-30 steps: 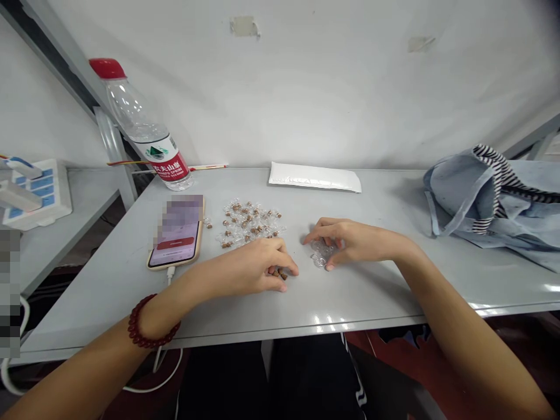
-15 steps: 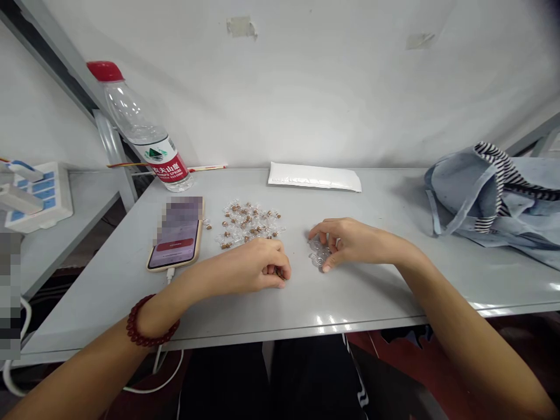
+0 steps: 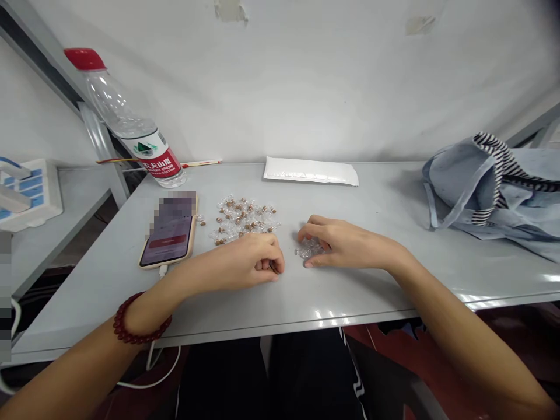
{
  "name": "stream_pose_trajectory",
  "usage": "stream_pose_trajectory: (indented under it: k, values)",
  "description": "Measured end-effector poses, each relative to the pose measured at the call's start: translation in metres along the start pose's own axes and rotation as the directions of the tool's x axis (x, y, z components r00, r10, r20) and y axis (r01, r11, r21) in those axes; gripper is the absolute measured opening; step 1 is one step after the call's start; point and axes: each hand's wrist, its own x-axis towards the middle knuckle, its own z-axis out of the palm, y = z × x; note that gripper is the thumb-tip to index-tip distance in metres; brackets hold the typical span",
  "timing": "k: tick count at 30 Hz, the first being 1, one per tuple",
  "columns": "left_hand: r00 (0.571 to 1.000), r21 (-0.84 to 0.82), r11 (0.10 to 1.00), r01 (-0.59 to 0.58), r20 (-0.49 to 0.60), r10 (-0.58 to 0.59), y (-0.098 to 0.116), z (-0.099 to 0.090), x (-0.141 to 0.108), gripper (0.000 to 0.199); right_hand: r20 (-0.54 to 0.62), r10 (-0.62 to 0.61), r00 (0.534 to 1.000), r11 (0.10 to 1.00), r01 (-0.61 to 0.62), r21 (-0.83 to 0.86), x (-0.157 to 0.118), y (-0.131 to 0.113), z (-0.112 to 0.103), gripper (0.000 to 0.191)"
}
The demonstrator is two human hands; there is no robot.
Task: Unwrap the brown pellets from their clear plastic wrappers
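Stoppered vials (image 3: 240,220) lie heaped on the worktop (image 3: 385,201) while my left grip (image 3: 249,262) curls around brown stoppers (image 3: 273,267) and my right grip (image 3: 343,242) loosely cups clear vials (image 3: 310,249), apparently still unstoppered.

Bottle (image 3: 130,125): red-and-white label (image 3: 153,154) reads 夫山泉, leading character partly cut off; "SPRING" beneath, letters before it unclear. Green mountain logo (image 3: 144,148) above. Phone (image 3: 170,241) on-screen text too small to read.

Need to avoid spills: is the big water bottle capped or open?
Capped: the water bottle has its red cap on; tightness, I cannot tell.
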Motion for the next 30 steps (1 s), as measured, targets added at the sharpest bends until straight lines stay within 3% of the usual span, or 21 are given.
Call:
stream_pose_trajectory:
  k: [6, 12, 23, 26, 30]
  values:
    - [1.000, -0.016, 1.000, 0.021, 0.020, -0.021, 0.000, -0.001, 0.001, 0.014, -0.005, -0.042, 0.999, 0.999, 0.042, 0.001, 0.001, -0.003, 0.002, 0.042]
    - [1.000, -0.024, 1.000, -0.016, 0.002, 0.016, -0.003, 0.000, 0.000, 0.014, -0.031, -0.064, 0.997, 0.998, 0.064, -0.019, 0.005, -0.008, 0.005, 0.031]
    - [1.000, -0.022, 1.000, -0.019, 0.000, 0.019, -0.002, 0.000, 0.001, 0.013, 0.001, -0.105, 0.994, 0.990, 0.104, 0.090, 0.005, 0.001, -0.001, 0.026]
    - [0.999, 0.000, 0.999, -0.034, -0.002, 0.034, 0.000, 0.000, -0.001, 0.011, -0.095, -0.106, 0.990, 0.987, 0.116, 0.109, 0.012, 0.001, -0.004, 0.032]
    - [0.998, 0.039, 0.998, -0.049, -0.034, 0.051, 0.008, -0.003, -0.005, 0.010, -0.254, -0.062, 0.965, 0.985, 0.100, 0.137, 0.031, -0.003, -0.003, 0.025]
